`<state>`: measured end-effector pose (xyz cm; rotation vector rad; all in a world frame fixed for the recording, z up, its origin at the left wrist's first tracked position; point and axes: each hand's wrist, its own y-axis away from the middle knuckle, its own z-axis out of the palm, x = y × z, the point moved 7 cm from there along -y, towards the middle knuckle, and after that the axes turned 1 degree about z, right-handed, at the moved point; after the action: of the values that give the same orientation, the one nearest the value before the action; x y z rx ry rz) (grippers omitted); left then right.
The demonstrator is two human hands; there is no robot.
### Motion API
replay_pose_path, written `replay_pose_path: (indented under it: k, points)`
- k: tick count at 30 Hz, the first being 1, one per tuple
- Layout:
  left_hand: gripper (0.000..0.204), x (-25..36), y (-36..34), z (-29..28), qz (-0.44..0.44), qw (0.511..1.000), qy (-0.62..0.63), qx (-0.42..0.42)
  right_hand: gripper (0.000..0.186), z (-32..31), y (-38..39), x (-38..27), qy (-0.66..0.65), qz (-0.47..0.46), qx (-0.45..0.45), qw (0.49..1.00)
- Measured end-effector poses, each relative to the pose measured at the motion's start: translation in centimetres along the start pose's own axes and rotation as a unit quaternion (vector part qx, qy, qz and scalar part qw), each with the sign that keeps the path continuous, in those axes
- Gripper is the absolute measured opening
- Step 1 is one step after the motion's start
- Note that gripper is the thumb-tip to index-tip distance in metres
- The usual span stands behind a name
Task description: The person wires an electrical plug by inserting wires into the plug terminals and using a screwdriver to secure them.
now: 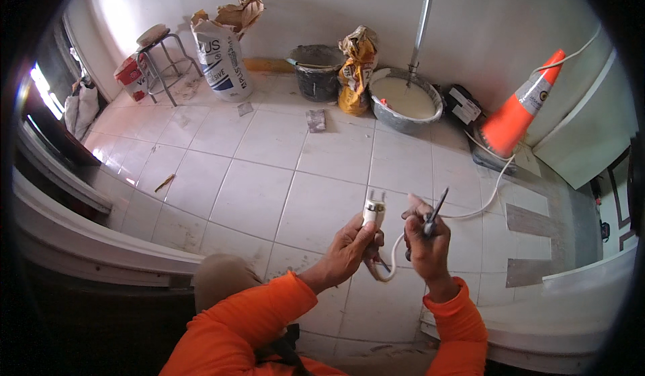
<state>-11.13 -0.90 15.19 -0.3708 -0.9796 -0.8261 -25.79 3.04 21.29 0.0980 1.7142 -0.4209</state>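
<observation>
My left hand (pixel 347 248) pinches a white electrical plug (pixel 373 213), its two metal prongs pointing away from me. From the plug a white cable (pixel 396 258) loops down and passes toward my right hand, then runs along the floor to the right. Beside it, my right hand (pixel 427 241) is closed around a dark screwdriver (pixel 437 209), whose thin shaft slants up and to the right. The handle is partly hidden by the fingers. Both hands are above the tiled floor (pixel 259 191), with the screwdriver apart from the plug.
Along the far wall stand a stool (pixel 161 60), a white paper sack (pixel 218 60), a black bucket (pixel 316 73), a yellow bag (pixel 356 73) and a grey tub (pixel 410 124) of pale mix under a mixer rod (pixel 422 26). An orange cone (pixel 514 117) stands right, the cable around it.
</observation>
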Motion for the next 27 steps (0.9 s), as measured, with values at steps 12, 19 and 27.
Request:
replay_pose_path:
  k: [12,19,27]
  points:
    - [0.059,2.2,-0.2,2.8,0.060,0.956,-0.285,-0.048,0.033,-2.3,-0.3,-0.4,-0.019,0.046,-0.057,0.997]
    - [0.060,2.1,-0.2,3.6,0.057,0.947,-0.310,-0.072,0.038,-2.8,-0.2,0.4,0.023,0.036,-0.062,0.997]
    - [0.061,2.1,-0.4,3.1,0.063,0.950,-0.298,-0.061,0.043,-2.6,0.3,1.3,0.008,0.088,-0.033,0.996]
